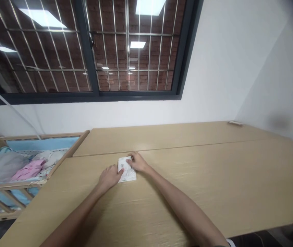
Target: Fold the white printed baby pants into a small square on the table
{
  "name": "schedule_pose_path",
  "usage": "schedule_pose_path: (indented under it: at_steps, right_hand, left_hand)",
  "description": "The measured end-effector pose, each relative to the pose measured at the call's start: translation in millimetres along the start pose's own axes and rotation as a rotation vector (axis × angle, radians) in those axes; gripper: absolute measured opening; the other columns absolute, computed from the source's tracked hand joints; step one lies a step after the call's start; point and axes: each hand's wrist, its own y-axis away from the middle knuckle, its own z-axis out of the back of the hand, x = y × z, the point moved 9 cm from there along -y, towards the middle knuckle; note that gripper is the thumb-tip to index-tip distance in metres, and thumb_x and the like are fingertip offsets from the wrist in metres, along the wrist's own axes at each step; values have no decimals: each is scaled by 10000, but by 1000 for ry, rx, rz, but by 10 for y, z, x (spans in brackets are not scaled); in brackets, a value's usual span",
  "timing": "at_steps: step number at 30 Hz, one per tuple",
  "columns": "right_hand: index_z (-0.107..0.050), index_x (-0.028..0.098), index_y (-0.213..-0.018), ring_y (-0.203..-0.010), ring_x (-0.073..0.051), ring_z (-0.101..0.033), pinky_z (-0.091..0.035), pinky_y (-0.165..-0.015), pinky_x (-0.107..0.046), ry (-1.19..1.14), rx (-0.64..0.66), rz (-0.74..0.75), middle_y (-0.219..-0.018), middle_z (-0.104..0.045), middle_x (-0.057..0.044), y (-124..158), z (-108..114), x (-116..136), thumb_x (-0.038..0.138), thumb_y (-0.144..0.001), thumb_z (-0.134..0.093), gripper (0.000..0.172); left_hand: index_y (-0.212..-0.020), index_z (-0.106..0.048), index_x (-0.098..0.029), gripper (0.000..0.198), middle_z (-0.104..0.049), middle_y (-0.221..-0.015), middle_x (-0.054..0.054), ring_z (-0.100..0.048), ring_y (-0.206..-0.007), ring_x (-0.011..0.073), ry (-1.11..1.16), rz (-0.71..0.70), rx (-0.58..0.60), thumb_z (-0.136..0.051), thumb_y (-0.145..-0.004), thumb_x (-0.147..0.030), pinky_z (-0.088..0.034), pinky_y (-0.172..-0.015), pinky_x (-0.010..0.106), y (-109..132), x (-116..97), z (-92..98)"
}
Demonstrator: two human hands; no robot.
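Bare forearms (70, 219) rise from the bottom of the view and converge on a small folded white cloth (127, 170), which lies flat on a pale wood-grained tabletop (213, 185), just short of the seam where it meets a second, matching tabletop (161, 137). The left hand (109, 177) presses against the cloth's left side, its fingers curled over the edge (whether the thumb closes underneath, I cannot tell). The right hand (137, 162) is closed into a pinch at the upper corner, grasping the top edge. Set on opposite sides like this, the hands seem placed to steady the bundle against the hard, flat surface, and the table gives it firm support.

The cloth looks thin and soft, layered into a neat rectangle with a faint grey print near the left hand, and the fingers hide part of it. To the left stands a wooden crib (43, 136) with blue padding, holding a grey blanket (2, 168) and a pink garment (28, 170). A small white object (235, 123) sits at the far corner of the tabletop, beneath a dark-framed barred window (84, 51) set in a white wall (136, 113).
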Motion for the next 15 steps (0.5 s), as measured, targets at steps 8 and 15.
schedule_pose_path:
  at_steps: [8,15]
  right_hand:
    - [-608,181,-942,-1040,-214,-550,-450,-917,-337,-25,-35,15,-1035,-585,-70,314,-37,455,179,-793,-677,164]
    - [-560,217,-997,-745,-161,-561,-403,-625,-256,-228,248,25,-863,-620,-3,945,-533,1319,336,-819,-661,237]
  left_hand:
    - [-832,-546,-227,254,-707,-820,67,-662,-771,251,56,-55,7,-437,-937,-431,-370,-608,308,320,3,177]
    - [-645,-385,-251,385,-509,-602,-23,-530,-594,182,231,-102,-136,-452,-866,-559,-372,-567,284,1423,635,576]
